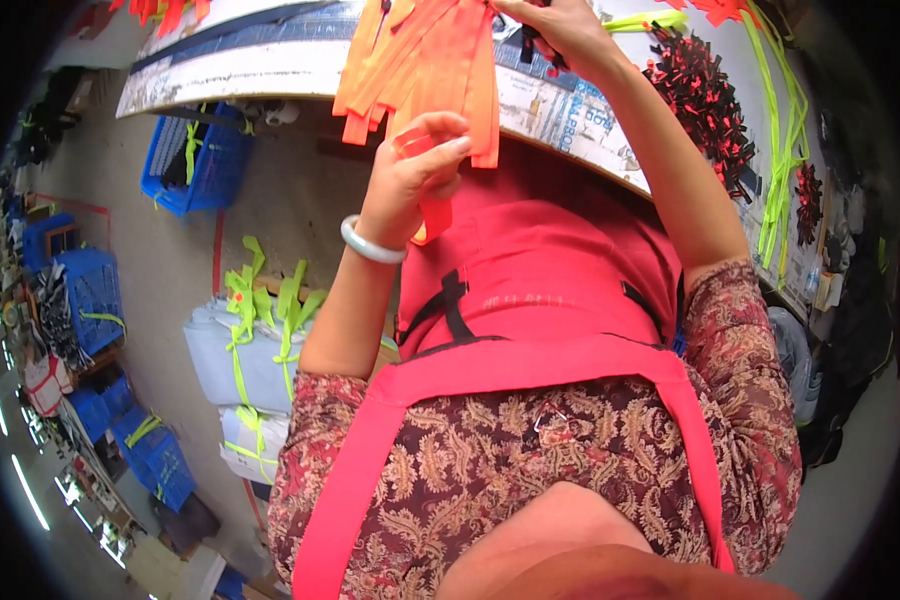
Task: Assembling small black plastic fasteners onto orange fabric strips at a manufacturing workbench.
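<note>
A bundle of flat orange strips point(440, 75) lies across the worktable and hangs over its near edge. My left hand point(422, 170), a pale bangle at its wrist, is closed in front of the hanging ends. One orange strip point(436, 218) passes through its curled fingers and dangles below. At the top edge of the view, my right hand point(568, 35) rests by the upper part of the bundle, its fingers bent. The frame cuts off part of that hand, so what it grips does not show. Small black and red pieces lie under it.
A heap of black-and-red short pieces point(705, 105) and long yellow-green strips point(778, 150) lie on the table point(220, 75) to the right. Left, on the floor, are a blue crate point(175, 165) and tied grey bundles point(232, 355). More blue crates point(92, 295) stand farther left.
</note>
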`<state>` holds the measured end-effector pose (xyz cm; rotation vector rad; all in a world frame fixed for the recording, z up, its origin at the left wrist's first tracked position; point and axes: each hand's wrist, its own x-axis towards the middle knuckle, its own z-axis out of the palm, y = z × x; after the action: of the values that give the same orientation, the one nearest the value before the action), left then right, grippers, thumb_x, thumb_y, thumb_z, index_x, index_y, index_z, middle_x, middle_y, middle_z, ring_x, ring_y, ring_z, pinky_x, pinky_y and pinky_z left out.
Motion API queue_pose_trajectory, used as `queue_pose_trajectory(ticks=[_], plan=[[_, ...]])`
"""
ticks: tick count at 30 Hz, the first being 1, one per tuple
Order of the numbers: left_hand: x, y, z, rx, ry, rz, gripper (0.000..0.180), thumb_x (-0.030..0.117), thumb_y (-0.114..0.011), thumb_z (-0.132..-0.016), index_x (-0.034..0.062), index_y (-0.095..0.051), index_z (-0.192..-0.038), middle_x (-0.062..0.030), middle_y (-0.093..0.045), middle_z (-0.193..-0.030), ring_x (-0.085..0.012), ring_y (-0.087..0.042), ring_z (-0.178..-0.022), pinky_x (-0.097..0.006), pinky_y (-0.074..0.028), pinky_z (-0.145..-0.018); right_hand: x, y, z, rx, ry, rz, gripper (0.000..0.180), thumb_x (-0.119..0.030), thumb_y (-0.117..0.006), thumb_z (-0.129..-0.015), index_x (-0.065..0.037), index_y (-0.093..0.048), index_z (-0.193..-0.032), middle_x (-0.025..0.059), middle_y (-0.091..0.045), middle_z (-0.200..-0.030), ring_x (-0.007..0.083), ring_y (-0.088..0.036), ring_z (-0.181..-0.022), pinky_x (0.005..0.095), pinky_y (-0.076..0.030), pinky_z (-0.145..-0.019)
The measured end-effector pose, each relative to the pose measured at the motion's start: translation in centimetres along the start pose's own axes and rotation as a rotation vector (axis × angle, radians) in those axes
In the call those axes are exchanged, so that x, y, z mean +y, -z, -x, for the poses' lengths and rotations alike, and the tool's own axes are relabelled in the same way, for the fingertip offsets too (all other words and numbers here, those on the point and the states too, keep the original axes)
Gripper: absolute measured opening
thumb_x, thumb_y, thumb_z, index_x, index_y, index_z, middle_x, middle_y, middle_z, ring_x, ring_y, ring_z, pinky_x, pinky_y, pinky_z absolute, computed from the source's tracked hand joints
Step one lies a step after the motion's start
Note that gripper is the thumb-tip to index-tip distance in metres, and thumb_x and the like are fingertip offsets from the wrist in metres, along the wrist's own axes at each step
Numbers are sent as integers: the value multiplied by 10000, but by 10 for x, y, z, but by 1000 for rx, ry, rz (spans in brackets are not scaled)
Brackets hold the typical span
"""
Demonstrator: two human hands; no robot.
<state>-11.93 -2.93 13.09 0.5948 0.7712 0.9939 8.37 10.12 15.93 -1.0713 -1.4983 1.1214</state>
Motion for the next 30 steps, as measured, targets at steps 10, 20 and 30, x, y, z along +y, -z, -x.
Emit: queue_pose_trajectory(ticks=[10,20,30], plan=[[-34,-11,-16,-197,239,-110,340,-29,-608,-802,68,-502,-1110,27,-513,-777,-15,-368,-542,-185,-253,-439,15,-17,110,-453,-26,314,165,-119,-621,-874,-49,-675,-1014,78,-645,-731,108,-599,-666,247,-493,-633],[-47,-11,-14,-298,305,-153,315,24,-663,-816,57,-522,-1095,27,-505,-787,-31,-425,-569,-197,-306,-461,22,-6,131,-489,-201,168,169,-131,-617,-867,7,-649,-959,79,-649,-749,116,-593,-681,259,-490,-662],[-45,-10,-7,11,-124,-620,183,140,-706,-846,9,-679,-971,-13,-657,-793,-51,-573,-733,-202,-485,-664,28,10,140,-357,-184,158,208,-176,-615,-888,27,-636,-924,32,-603,-757,91,-552,-733,230,-465,-699]])
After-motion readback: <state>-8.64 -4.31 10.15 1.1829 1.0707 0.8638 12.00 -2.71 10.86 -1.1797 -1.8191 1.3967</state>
